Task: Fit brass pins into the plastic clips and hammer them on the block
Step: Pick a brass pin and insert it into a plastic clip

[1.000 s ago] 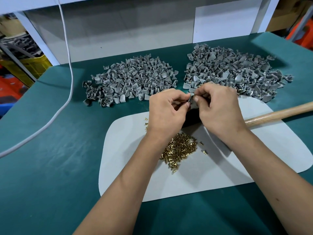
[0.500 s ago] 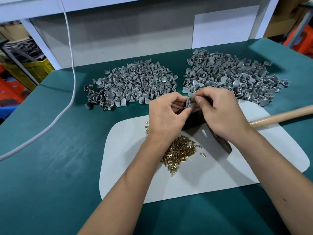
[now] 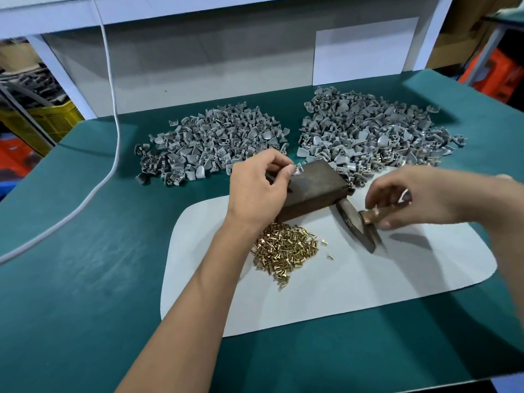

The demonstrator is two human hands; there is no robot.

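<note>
Right now the left hand [image 3: 256, 191] pinches one small grey clip [image 3: 295, 168] between thumb and first finger, at the far left corner of the dark block [image 3: 314, 191]. The clip is blurry, so I cannot tell if a pin sits in it. The right hand [image 3: 419, 194] has its fingers curled loosely over the hammer [image 3: 360, 225], near the head. This hand is blurry too, and I cannot tell if it grips the handle tight or only touches it. Most of the handle is hidden under the hand.

The block lies on the far edge of a white mat [image 3: 368, 282]. The hammer head lies on the mat just beside the block's right end. A heap of brass pins [image 3: 283, 248] lies on the mat near the block, partly hidden by the left wrist. A few pins lie loose beside the heap; they are too many to count.

The mat lies on a green tabletop [image 3: 85, 265]. Two piles of grey clips sit toward the far edge: the left pile [image 3: 209, 143] and the right pile [image 3: 374, 134]. Some clips in the right pile show bits of brass. A white cable [image 3: 113, 114] hangs down and runs over the left side of the tabletop. A grey wall stands behind, and a yellow crate [image 3: 48, 123] sits past the left edge.
</note>
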